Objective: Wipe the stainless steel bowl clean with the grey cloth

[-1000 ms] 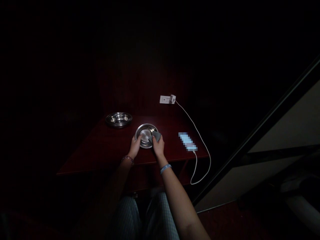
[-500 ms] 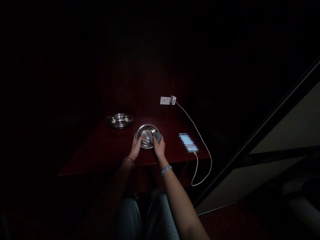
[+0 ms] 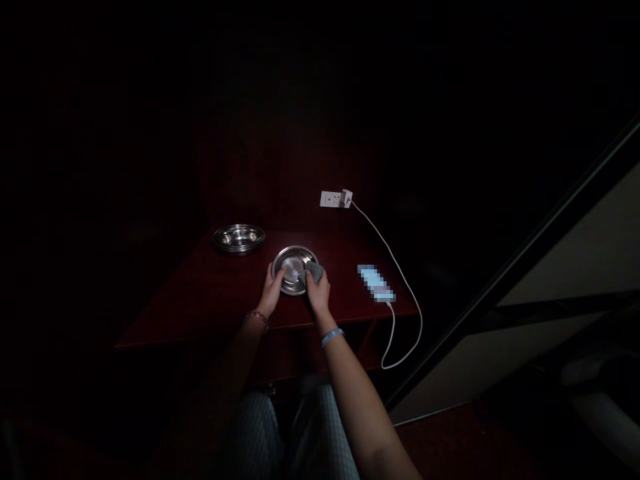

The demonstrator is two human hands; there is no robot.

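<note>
A round, shiny metal bowl (image 3: 291,268) is tilted up towards me over the table's front part. My left hand (image 3: 271,291) grips its left rim, the thumb over the inside. At the bowl's right side my right hand (image 3: 318,293) is closed on a grey cloth (image 3: 314,272), which lies against the inner wall and rim. Further back on the left, a small stack of metal bowls (image 3: 239,239) rests on the dark red table (image 3: 200,293).
A phone (image 3: 376,283), its screen blurred out, lies on the table's right side. Its white cable (image 3: 411,290) hangs past the front edge and runs up to a charger (image 3: 346,197) in the wall socket (image 3: 330,199). A slanted dark frame stands at the right.
The whole view has shifted very slightly. Both hands keep the same hold on the bowl and the cloth, with hardly any visible motion.
</note>
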